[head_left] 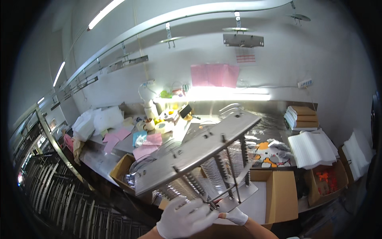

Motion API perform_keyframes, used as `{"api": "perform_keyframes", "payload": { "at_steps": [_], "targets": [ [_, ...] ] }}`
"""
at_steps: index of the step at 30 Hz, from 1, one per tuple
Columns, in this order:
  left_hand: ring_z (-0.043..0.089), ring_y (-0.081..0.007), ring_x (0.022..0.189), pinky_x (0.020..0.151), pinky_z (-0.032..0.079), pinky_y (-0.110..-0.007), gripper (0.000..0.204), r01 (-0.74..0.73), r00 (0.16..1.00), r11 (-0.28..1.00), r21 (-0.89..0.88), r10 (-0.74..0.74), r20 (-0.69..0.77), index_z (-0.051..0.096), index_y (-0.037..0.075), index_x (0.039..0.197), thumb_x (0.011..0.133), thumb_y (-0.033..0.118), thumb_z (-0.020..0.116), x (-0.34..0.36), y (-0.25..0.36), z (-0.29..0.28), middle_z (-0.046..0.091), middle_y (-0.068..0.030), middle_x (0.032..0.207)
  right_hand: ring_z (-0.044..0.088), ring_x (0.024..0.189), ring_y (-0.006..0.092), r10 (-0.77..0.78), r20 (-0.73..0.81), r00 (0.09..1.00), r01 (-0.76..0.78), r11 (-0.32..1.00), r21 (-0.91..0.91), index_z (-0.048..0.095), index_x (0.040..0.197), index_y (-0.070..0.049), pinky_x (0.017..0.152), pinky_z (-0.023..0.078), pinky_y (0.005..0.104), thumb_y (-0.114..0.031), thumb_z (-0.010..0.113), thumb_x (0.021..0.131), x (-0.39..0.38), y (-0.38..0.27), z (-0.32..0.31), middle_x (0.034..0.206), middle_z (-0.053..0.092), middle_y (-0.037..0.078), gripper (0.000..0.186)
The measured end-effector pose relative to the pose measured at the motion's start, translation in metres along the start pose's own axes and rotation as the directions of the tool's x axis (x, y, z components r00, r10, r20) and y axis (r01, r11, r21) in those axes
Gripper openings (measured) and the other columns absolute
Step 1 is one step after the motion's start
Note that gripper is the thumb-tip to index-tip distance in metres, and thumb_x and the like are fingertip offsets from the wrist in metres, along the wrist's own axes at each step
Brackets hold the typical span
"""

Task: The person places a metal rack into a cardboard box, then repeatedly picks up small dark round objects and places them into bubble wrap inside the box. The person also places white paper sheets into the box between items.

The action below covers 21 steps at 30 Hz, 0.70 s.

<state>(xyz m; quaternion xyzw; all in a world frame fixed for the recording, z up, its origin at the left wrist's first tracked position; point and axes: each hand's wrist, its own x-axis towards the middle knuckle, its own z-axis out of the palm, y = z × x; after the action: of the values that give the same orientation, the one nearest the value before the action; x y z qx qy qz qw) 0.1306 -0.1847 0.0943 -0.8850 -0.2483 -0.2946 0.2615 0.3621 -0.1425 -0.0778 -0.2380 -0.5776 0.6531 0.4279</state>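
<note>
A metal rack point(199, 149) with a flat steel top plate, toothed uprights and thin rods is held tilted in front of me. Rows of clear, thin, round pieces point(213, 177) stand stacked between its uprights. My left hand point(186, 218), in a white glove, has its fingers curled at the rack's lower near edge. Beside it, my right hand point(235, 217) grips the rack's lower end near the rods; its glove is white, with a bare thumb tip showing. Behind and below the rack is an open cardboard box point(282, 195), partly hidden by it.
A steel worktable point(95, 155) carries pink sheets point(115, 139), white foam sheets point(312, 149), and tape rolls point(162, 127). At right stands a carton with red pieces point(326, 181). Dark slatted racks point(59, 199) fill the lower left. A rail point(191, 12) with hanging hooks runs overhead.
</note>
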Motion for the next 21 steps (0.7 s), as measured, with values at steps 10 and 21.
{"api": "perform_keyframes", "payload": {
  "at_steps": [10,21],
  "targets": [
    [0.069,-0.0347,0.099,0.084,0.055,-0.044,0.035,0.664,0.478,0.631,-0.401,0.054,0.877,0.074,0.012,0.112,0.096,0.038,0.058,-0.161,0.063,0.197,0.073,-0.0151,0.111,0.057,0.127,0.0254,-0.065,-0.197,0.978,0.085,0.992,0.093,0.050,0.133,-0.004,0.107,0.043,0.0396,-0.034,0.085,0.080,0.016,-0.037,-0.089,0.132,0.064,0.017,0.071],
    [0.062,-0.0189,0.090,0.079,0.047,-0.031,0.027,0.635,0.697,-0.129,-0.761,-0.328,0.637,0.063,0.007,0.109,0.097,0.032,0.061,-0.055,-0.150,0.200,0.063,-0.0065,0.102,0.061,0.122,0.0237,-0.044,-0.192,0.980,0.068,0.991,0.119,0.052,0.130,-0.001,0.106,0.046,0.0371,-0.032,0.084,0.083,0.032,-0.019,-0.073,0.130,0.066,0.016,0.065]
  ]
}}
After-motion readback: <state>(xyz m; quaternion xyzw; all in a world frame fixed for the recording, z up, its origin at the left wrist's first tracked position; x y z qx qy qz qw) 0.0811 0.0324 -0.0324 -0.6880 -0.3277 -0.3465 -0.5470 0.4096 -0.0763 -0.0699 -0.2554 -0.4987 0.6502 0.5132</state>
